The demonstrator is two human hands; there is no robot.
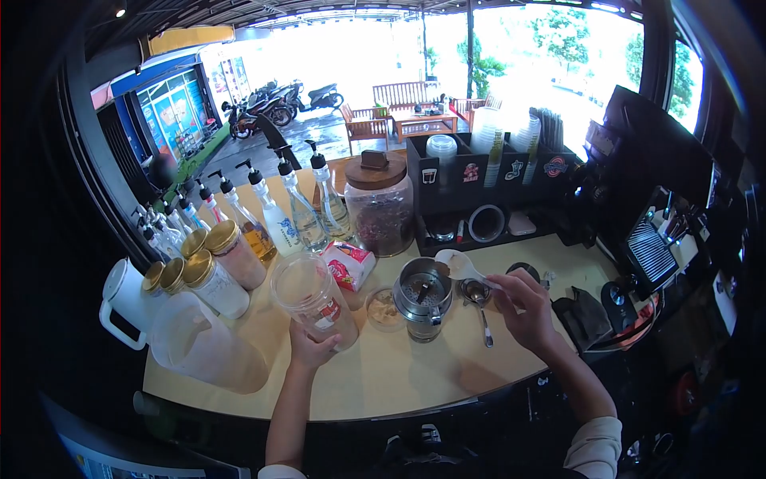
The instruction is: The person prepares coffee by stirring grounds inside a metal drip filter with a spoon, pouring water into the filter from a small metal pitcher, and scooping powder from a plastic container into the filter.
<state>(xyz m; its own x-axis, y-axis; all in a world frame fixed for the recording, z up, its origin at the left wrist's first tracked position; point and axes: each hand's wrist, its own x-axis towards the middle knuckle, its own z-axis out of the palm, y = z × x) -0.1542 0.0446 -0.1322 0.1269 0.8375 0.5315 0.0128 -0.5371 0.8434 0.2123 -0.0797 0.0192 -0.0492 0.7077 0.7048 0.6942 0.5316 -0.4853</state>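
My left hand (309, 349) is wrapped round the lower part of a clear jar (307, 291), which has no lid on and bears a red label. Between the fingers of my right hand (527, 311) is the handle of a white scoop (456, 264). The scoop's bowl hangs over the right rim of a metal pitcher (423, 310), where dark liquid with some foam shows inside. A round lid (384, 309) lies between the jar and the pitcher. Right of the pitcher, a metal spoon (486, 321) lies on the counter.
Pump bottles (289, 199) and gold-lidded jars (227, 255) line the left side. A frosted pitcher (203, 343) stands at front left. Behind are a wooden-lidded jar (379, 211), a white-and-pink packet (349, 265) and a black cup organizer (479, 188). A dark machine (654, 231) is at right.
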